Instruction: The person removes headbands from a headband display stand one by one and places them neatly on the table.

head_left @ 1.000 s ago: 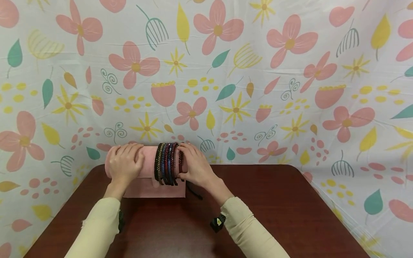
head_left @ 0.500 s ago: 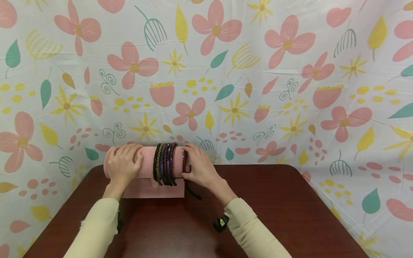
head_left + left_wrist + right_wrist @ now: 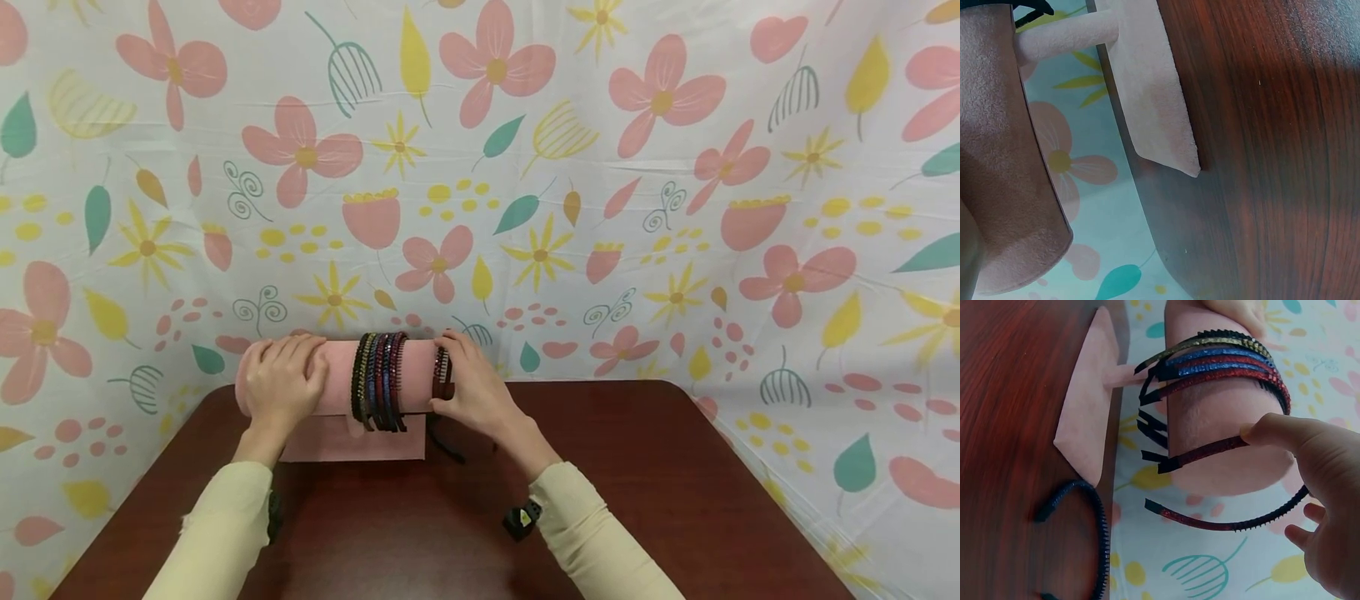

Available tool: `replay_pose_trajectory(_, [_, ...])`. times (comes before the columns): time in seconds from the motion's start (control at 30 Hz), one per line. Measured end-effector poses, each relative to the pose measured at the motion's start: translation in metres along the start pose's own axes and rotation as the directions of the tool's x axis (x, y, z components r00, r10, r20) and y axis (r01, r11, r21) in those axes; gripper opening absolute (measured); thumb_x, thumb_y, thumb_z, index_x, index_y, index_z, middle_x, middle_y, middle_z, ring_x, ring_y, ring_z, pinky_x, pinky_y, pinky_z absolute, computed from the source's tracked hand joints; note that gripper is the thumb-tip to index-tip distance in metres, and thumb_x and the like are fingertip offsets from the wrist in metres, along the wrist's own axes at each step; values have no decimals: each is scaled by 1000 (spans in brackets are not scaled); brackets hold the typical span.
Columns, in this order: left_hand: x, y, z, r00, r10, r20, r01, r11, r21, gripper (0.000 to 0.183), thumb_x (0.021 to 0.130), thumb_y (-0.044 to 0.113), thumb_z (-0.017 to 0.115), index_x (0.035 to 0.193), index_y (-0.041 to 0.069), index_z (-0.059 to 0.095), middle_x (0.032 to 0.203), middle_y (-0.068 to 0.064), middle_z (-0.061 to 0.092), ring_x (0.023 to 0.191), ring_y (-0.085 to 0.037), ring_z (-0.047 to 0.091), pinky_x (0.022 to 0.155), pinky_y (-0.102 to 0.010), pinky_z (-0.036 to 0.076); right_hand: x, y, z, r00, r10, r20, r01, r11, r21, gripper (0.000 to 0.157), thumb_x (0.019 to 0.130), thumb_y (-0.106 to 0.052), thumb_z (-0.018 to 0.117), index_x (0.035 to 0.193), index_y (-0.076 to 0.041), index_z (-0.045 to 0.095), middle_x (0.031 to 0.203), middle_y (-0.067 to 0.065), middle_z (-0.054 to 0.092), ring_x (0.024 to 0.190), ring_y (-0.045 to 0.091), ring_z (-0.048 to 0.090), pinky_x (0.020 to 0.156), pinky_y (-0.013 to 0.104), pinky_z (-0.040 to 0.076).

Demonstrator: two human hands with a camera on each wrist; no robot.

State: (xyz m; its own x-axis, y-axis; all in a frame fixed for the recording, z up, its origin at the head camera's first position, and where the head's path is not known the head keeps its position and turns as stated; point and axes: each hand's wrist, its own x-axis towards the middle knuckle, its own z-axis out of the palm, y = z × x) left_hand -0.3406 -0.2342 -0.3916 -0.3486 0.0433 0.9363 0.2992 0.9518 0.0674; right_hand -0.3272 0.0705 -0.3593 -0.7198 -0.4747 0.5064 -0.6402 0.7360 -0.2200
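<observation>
A pink plush headband stand (image 3: pixel 337 371) has a sideways cylinder on a post above a flat base. Over the cylinder's left end, my left hand (image 3: pixel 287 379) grips from above. At the right end, my right hand (image 3: pixel 476 383) pinches a dark red toothed headband (image 3: pixel 1210 450), thumb lying on the band. Another red length of band (image 3: pixel 1204 522) curves past the cylinder's end toward the same hand. Several sparkly headbands (image 3: pixel 378 379) in black, gold, blue and red sit grouped around the cylinder's middle.
A dark headband (image 3: pixel 1100 531) lies on the brown wooden table (image 3: pixel 585 500), right of the stand's pink base (image 3: pixel 352 439). A flower-print cloth (image 3: pixel 480 167) hangs close behind the table's back edge.
My right hand has moved rightward with the red headband, from beside the grouped headbands to the cylinder's right end. The left hand keeps its place on the cylinder.
</observation>
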Motion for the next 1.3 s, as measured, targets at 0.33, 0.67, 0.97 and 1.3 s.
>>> replay_pose_trajectory(0.33, [-1, -3, -1, 1000, -1, -4, 1, 1000, -1, 38, 92, 33, 47, 100, 10, 76, 103, -10, 76, 96, -33, 69, 97, -52, 45, -7, 10, -4, 999, -1, -44, 3, 1000, 29, 86, 74, -30, 86, 145, -11, 41, 154, 13, 35, 138, 29, 42, 104, 45, 48])
replay_pose_trajectory(0.67, [-3, -4, 0, 1000, 2, 5, -2, 1000, 8, 38, 93, 34, 46, 101, 11, 76, 105, -10, 75, 97, -32, 69, 97, -52, 46, -15, 19, -8, 999, 4, -37, -3, 1000, 23, 85, 74, -29, 86, 144, -8, 43, 152, 14, 35, 137, 32, 41, 109, 48, 42])
replay_pose_trajectory(0.97, [-3, -3, -2, 1000, 2, 3, -2, 1000, 4, 38, 93, 33, 45, 101, 11, 75, 104, -10, 75, 97, -33, 69, 97, -52, 45, -23, 28, -11, 1000, -3, -31, 3, 1000, 20, 82, 73, -26, 87, 142, -10, 46, 149, 14, 37, 135, 34, 42, 107, 50, 43])
replay_pose_trajectory(1.3, [-1, 1, -1, 1000, 1, -6, -1, 1000, -12, 37, 91, 33, 47, 100, 10, 75, 103, -11, 75, 96, -33, 69, 96, -53, 46, -32, 44, -11, 1000, 16, -17, -16, 999, 33, 82, 73, -27, 86, 143, -10, 47, 146, 20, 38, 128, 36, 46, 103, 51, 45])
